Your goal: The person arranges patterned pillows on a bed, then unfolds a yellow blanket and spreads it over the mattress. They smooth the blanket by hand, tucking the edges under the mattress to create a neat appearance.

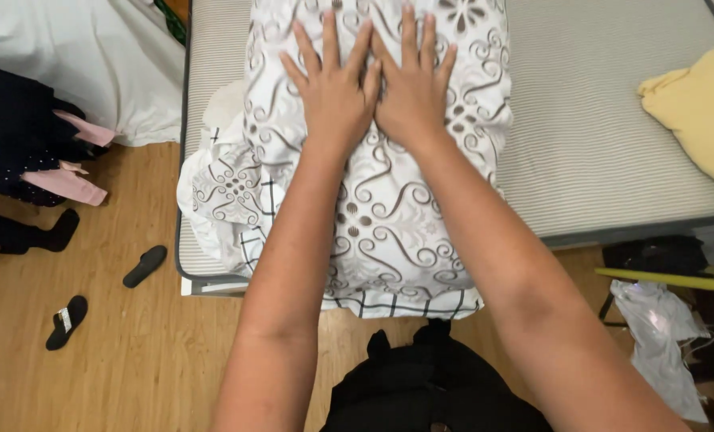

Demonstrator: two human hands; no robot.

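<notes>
No grip: left hand point(335, 90) and right hand point(415, 88) flat, open on patterned sheet point(389, 216); overhang off mattress point(597, 136) may slide floorward.

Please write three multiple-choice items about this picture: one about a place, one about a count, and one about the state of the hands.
1. Where does the yellow cloth lie?
A. On the mattress, at the right edge of the view
B. On the wooden floor beside the sandals
C. Under the patterned fabric

2. How many black sandals are on the floor?
A. One
B. Two
C. Four

3. How are the two hands placed?
A. Both closed into fists
B. One lifted in the air
C. Both flat, fingers spread, side by side

Answers:
1. A, the cloth rests on the striped mattress at the right.
2. B, two sandals lie apart on the wooden floor at the left.
3. C, the left hand and the right hand press open on the patterned fabric, touching each other.
</notes>
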